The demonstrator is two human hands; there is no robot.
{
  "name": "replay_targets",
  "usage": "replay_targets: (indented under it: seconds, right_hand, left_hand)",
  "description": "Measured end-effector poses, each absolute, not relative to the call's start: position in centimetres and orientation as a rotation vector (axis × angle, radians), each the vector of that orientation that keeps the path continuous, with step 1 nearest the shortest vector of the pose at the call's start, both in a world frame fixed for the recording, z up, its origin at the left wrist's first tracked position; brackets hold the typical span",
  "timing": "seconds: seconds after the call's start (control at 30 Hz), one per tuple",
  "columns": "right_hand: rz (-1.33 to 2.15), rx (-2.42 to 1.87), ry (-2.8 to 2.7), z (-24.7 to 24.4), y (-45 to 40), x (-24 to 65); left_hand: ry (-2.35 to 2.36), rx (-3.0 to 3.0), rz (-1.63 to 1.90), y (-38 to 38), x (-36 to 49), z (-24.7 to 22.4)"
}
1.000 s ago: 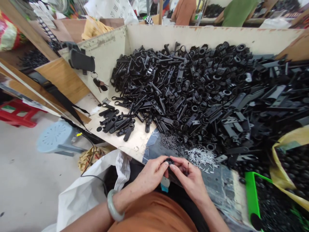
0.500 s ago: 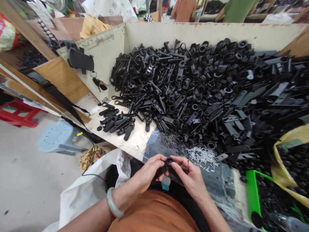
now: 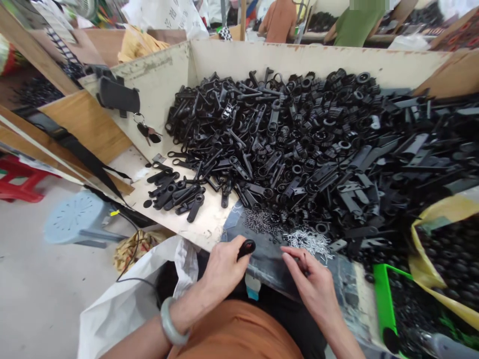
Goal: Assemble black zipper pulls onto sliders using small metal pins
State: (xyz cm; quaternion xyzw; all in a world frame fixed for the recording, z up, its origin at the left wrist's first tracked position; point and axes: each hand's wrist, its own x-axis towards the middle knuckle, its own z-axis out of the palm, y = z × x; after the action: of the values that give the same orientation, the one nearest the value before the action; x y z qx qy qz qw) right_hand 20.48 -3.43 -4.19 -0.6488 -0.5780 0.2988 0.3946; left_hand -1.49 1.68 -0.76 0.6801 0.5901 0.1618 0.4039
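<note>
My left hand (image 3: pixel 227 264), with a pale bangle at the wrist, is wrapped round a black plastic part (image 3: pixel 246 248) whose rounded end sticks out past the thumb. To its right, over the dark mat (image 3: pixel 267 259), my right hand (image 3: pixel 309 271) has its thumb and index finger close together; the other fingers are curled round something dark that I cannot make out. Silver pins (image 3: pixel 309 242) lie in a heap just beyond the right hand. Small dark screws (image 3: pixel 258 221) are scattered left of them. A big pile of black plastic parts (image 3: pixel 277 144) fills the tray behind.
Black handles (image 3: pixel 175 194) lie on the board at the left. Keys (image 3: pixel 148 132) hang from a holder on the tray wall (image 3: pixel 164 75). A green bin (image 3: pixel 385 299) and a yellow bag (image 3: pixel 430 259) stand at the right. A blue stool (image 3: pixel 77 214) is on the floor. Two people are beyond.
My hands have moved apart. The left keeps a black part and has shifted left; the right has come away from it to the right, near the silver pins. The view has shifted slightly.
</note>
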Motion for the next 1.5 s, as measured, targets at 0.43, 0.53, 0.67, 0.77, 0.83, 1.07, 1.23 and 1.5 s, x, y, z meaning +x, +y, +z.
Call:
replay_targets:
  seconds: [0.43,0.53,0.67,0.77,0.83,1.07,1.23,1.5]
  right_hand:
    - [0.548,-1.647,-1.807,-3.6,-0.7,19.8]
    - [0.411,-1.702,-1.955,-4.2,0.4,19.3]
    - [0.429,-1.708,-1.958,-4.2,0.9,19.1]
    - [0.764,-1.593,-1.634,-3.5,0.5,18.5]
    - [1.07,-1.499,-1.263,-2.9,0.3,17.7]
    - [1.481,-1.199,-0.531,-2.1,-0.1,14.6]
    - [1.591,-1.111,-0.407,-2.6,-0.4,14.1]
    - [1.62,-1.138,-0.264,-2.9,-0.7,13.9]
  left_hand:
    - [1.46,2.123,0.106,5.0,-0.4,-1.3]
    - [1.428,1.876,0.393,4.8,-0.7,-1.3]
    - [1.282,1.223,0.67,3.6,-1.0,-1.3]
    - [1.149,0.802,0.717,2.5,-0.9,-1.0]
    - [1.067,0.631,0.757,2.0,-0.7,-0.6]
    - [0.978,0.442,0.807,1.2,0.6,0.0]
    - [0.955,0.318,0.827,0.9,1.1,-0.6]
    - [0.944,0.314,0.838,0.7,1.4,-0.8]
